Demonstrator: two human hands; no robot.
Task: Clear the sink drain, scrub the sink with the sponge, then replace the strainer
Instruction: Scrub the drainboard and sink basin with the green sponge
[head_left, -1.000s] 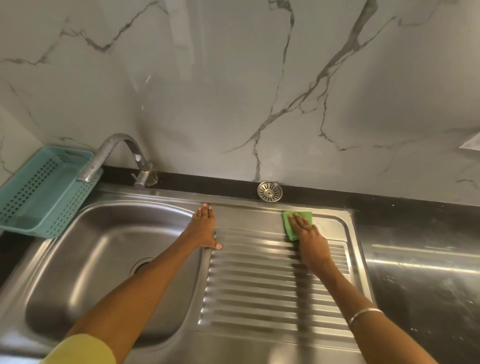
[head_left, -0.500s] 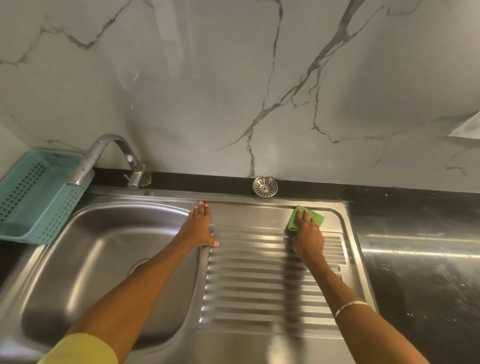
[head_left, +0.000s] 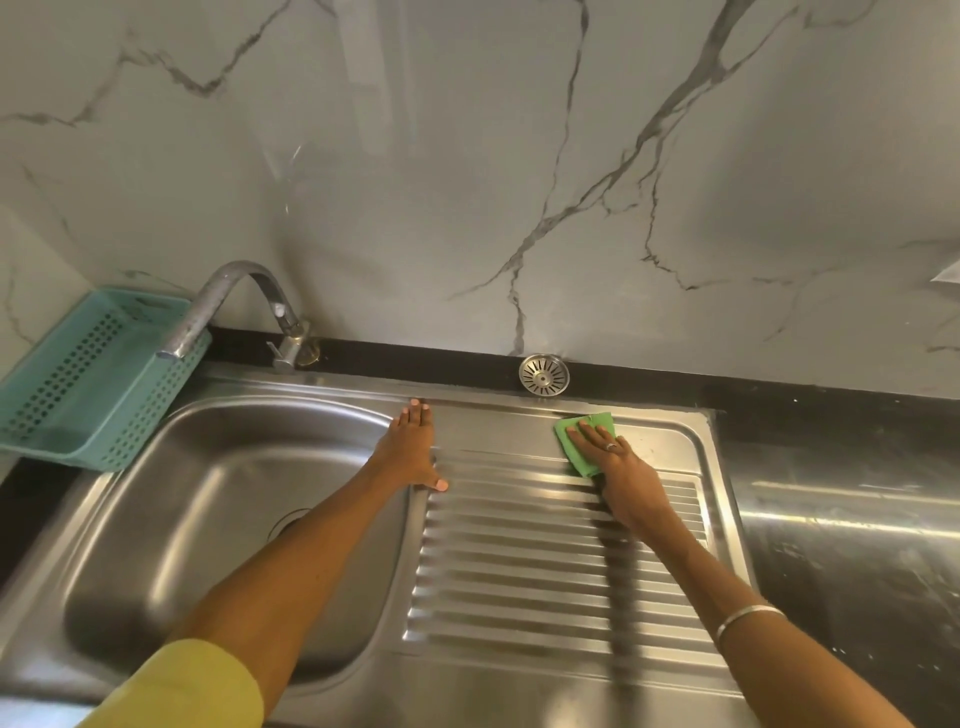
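Note:
A green sponge (head_left: 574, 435) lies flat on the far part of the steel drainboard (head_left: 519, 571). My right hand (head_left: 618, 467) presses on it with straight fingers. My left hand (head_left: 410, 449) rests flat on the rim between the sink bowl (head_left: 182, 519) and the drainboard, fingers straight. The round metal strainer (head_left: 544, 375) sits on the black ledge behind the drainboard, apart from both hands. The open drain hole (head_left: 285, 522) shows in the bowl, partly hidden by my left forearm.
A curved tap (head_left: 228, 301) reaches over the bowl's back left. A teal perforated basket (head_left: 88, 384) stands at the left of the sink. Dark shiny countertop (head_left: 857, 519) lies to the right. A marble wall rises behind.
My right hand has slid the sponge left along the far edge of the drainboard, after a sweep to the right. My left hand stays in the same place.

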